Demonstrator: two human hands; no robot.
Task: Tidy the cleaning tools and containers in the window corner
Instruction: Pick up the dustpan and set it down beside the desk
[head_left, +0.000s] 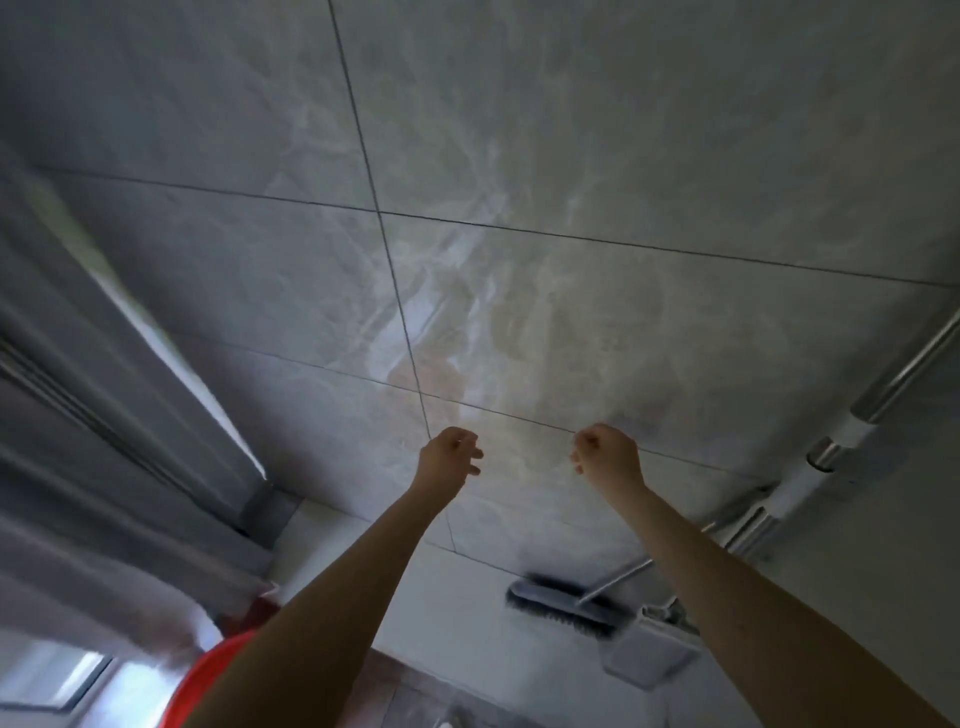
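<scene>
I see both arms stretched fwd toward the tiled wall (571, 156), pic is a bit blurred. Left hand (448, 457) is up near the tile joint, fingers (474, 453) loosely curled, narrow gap, holding nothing that I can see. Right hand (608, 454) is beside it, apart from it, fingers curled in almost to a fist; I cannot tell if sth small is inside. Both hands are in front of the wall, contact w/ it not clear.

Task things are low in the view: a brush head w/ dark bristles (563, 605) lies at the wall base, below the right forearm, its metal handle (615, 577) running up to the right. Just beside it, lower right, a grey flat piece, maybe a dustpan (649, 654), too blurred to be sure. A red container (218, 670) shows at bottom left, partly hidden by the left forearm. Window frame (156, 374) is on the left side.
</scene>
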